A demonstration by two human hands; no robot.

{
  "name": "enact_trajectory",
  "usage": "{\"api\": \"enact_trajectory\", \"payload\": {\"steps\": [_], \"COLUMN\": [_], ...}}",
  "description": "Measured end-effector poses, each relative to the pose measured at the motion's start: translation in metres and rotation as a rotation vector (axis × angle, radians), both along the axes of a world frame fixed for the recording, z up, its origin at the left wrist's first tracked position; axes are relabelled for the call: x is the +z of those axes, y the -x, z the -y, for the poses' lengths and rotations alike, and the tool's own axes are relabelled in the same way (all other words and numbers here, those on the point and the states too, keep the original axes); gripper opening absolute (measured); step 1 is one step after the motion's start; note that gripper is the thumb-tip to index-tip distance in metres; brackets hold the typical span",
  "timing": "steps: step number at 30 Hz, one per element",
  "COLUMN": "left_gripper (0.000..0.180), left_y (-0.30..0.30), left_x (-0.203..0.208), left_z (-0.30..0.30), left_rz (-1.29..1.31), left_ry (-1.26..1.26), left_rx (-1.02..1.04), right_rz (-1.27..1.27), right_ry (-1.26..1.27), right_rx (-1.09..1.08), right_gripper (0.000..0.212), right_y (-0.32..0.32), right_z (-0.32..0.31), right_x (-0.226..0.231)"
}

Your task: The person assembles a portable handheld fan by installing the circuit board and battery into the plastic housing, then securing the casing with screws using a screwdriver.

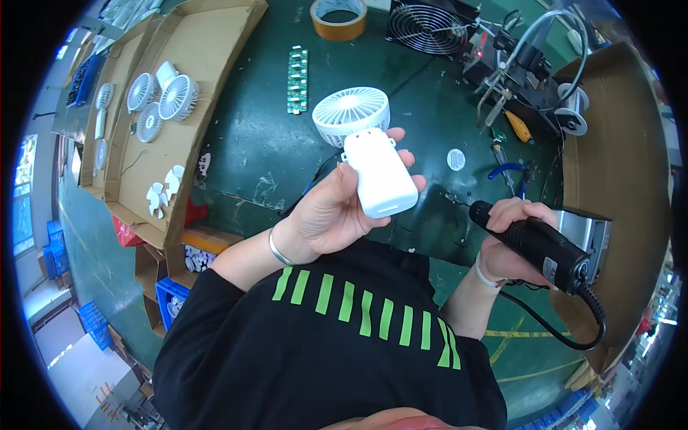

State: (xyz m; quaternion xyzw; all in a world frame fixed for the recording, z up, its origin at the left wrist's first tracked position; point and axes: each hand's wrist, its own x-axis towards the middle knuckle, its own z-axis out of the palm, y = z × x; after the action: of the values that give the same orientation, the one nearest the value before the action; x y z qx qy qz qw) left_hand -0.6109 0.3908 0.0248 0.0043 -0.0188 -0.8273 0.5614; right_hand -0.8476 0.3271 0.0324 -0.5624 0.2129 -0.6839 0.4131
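Observation:
My left hand (337, 204) is closed round the smooth white handle (383, 179) of a small handheld fan, thumb on one side and fingertips on the other. Just beyond the handle's far end is the round white grille of the fan head (351, 111); the join between them is hidden. In my right hand (519, 244) is a black corded electric screwdriver (548, 247), its narrow end pointing left toward the fan and its cable curling off at the lower right. Fingers wrap over the tool's body. The screwdriver and the fan are apart.
A cardboard tray (208, 43) at left holds fan heads and loose white blades. On the green table lie a green circuit board strip (297, 80), a tape roll (338, 18), a black cooling fan (430, 30) and blue-handled pliers (523, 179). A cardboard box (616, 143) stands at right.

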Motion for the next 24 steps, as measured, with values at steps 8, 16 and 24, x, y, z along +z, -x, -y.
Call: {"api": "enact_trajectory", "payload": {"steps": [8,16,24], "left_gripper": [0.074,0.046,0.054], "left_y": [0.001,-0.007,0.009], "left_x": [0.015,0.007,0.005], "left_z": [-0.005,-0.009,-0.011], "left_rz": [0.175,0.403,0.559], "left_ry": [-0.023,0.013,0.048], "left_rx": [0.098,0.203,0.061], "right_rz": [-0.043,-0.591,0.469], "right_ry": [-0.005,-0.253,-0.940], "right_rx": [-0.125,-0.518,-0.043], "right_gripper": [0.105,0.038,0.049], "right_y": [-0.002,0.056,0.031], "right_z": [-0.010,-0.060,-0.064], "right_x": [0.000,-0.007,-0.018]}}
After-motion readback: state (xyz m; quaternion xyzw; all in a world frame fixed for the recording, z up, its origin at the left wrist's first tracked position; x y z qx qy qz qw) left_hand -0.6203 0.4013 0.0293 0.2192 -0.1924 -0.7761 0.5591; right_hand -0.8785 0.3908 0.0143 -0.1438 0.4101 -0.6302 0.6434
